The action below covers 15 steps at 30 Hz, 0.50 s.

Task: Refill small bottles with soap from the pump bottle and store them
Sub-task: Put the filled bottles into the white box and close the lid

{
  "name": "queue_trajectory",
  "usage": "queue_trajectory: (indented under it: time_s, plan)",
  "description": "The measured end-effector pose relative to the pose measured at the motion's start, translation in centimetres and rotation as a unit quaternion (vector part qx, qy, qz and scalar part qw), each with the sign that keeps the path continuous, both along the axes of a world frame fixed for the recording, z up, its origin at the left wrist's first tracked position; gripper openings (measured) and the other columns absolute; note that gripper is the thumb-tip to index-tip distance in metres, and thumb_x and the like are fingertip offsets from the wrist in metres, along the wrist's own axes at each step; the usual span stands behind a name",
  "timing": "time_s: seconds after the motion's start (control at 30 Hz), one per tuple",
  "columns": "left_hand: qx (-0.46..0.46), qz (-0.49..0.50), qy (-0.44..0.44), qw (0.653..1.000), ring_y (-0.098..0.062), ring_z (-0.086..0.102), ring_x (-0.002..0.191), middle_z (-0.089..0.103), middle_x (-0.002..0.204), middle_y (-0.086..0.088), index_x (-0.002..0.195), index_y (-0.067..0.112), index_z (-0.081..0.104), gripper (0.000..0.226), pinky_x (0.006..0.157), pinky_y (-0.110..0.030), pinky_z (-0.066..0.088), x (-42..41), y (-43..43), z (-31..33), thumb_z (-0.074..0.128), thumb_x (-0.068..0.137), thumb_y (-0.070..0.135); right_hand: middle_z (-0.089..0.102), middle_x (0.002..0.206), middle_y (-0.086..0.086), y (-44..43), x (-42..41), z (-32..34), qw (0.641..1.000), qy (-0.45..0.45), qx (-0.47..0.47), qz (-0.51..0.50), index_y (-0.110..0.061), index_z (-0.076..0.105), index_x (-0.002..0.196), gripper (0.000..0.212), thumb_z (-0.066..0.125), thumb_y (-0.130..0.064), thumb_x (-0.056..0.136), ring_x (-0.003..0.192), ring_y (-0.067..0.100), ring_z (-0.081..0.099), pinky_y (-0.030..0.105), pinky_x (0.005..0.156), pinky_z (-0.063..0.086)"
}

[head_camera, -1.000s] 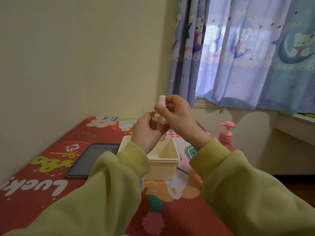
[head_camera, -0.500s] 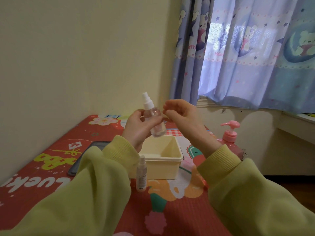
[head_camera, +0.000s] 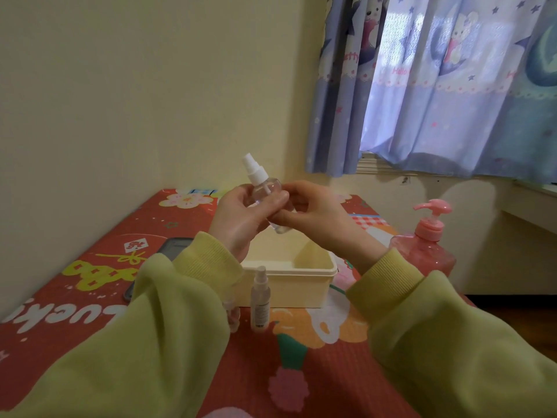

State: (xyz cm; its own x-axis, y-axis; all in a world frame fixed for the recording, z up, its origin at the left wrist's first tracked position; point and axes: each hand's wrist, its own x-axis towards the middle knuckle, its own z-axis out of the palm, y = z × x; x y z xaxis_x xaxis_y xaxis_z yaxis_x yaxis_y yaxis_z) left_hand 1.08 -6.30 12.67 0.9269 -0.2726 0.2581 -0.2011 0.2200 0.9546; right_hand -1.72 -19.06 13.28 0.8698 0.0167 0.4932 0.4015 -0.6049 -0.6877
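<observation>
Above the box (head_camera: 286, 289), the left hand (head_camera: 241, 220) curls its fingers round a tilted spray bottle (head_camera: 262, 186); the right hand (head_camera: 315, 212) pinches its base. A pump bottle (head_camera: 428, 251) stands right of the box, a second bottle (head_camera: 260, 301) before it.

Both sleeved forearms are reaching forward and angling inward. The left hand (head_camera: 241, 217) is gripping the small bottle (head_camera: 264, 188) with curled fingers and thumb; the right hand (head_camera: 316, 215) is holding its lower part, fingers curled.
</observation>
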Motion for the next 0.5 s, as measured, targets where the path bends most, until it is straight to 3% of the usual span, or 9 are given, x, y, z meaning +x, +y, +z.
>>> queue_trajectory:
  time_s: [0.1,0.17,0.27,0.37,0.43,0.5]
  plan:
    - [0.084,0.029,-0.044,0.995,-0.024,0.063,0.104,0.066,0.112,-0.016,0.113,0.003,0.059,0.058,0.093,-0.038,0.048,1.4,1.1,-0.6,0.074,0.07,0.04,0.069,0.101,0.012,-0.7,1.5,-0.4,1.0,0.007,0.0,-0.002,-0.005,0.061,0.113,0.042,0.075,-0.021,0.076,0.095,0.027,0.067,0.048,0.085,0.054]
    - [0.179,0.084,-0.092,0.976,-0.02,0.055,0.117,0.059,0.122,-0.007,0.124,0.003,0.052,0.059,0.098,-0.032,0.042,2.6,2.1,-1.0,0.067,0.08,0.038,0.069,0.101,0.013,-1.5,2.6,-0.3,1.0,0.015,-0.016,-0.016,-0.006,0.062,0.113,0.045,0.076,-0.024,0.074,0.095,0.029,0.066,0.05,0.087,0.053]
    - [0.352,0.112,-0.157,0.916,-0.022,0.048,0.125,0.052,0.134,-0.009,0.129,0.004,0.05,0.051,0.102,-0.03,0.036,4.9,3.8,-2.5,0.063,0.085,0.026,0.066,0.1,0.005,-2.9,4.5,-0.4,0.994,0.046,-0.083,-0.047,-0.008,0.061,0.114,0.044,0.075,-0.024,0.075,0.09,0.022,0.063,0.031,0.076,0.052]
    - [0.492,0.07,-0.183,0.849,-0.022,0.048,0.125,0.05,0.137,-0.006,0.126,0.009,0.054,0.044,0.104,-0.031,0.034,6.4,4.7,-4.5,0.062,0.085,0.025,0.057,0.095,0.0,-4.0,6.4,-1.5,0.978,0.092,-0.17,-0.074,-0.007,0.058,0.117,0.046,0.074,-0.022,0.076,0.082,0.014,0.053,0.012,0.06,0.036]
    - [0.546,0.044,-0.189,0.815,-0.02,0.041,0.132,0.043,0.144,-0.004,0.129,0.012,0.051,0.045,0.106,-0.026,0.029,7.0,4.9,-5.8,0.06,0.087,0.026,0.055,0.102,0.003,-4.7,7.6,-2.9,0.957,0.136,-0.241,-0.084,-0.007,0.055,0.118,0.046,0.072,-0.02,0.078,0.086,0.014,0.048,0.014,0.061,0.035]
    - [0.588,0.016,-0.195,0.785,-0.017,0.033,0.138,0.034,0.15,-0.003,0.135,0.014,0.043,0.05,0.107,-0.023,0.025,7.6,5.0,-6.8,0.057,0.089,0.029,0.055,0.116,0.009,-5.2,8.8,-4.5,0.935,0.187,-0.292,-0.08,-0.007,0.052,0.119,0.046,0.071,-0.019,0.079,0.094,0.019,0.048,0.022,0.073,0.036]
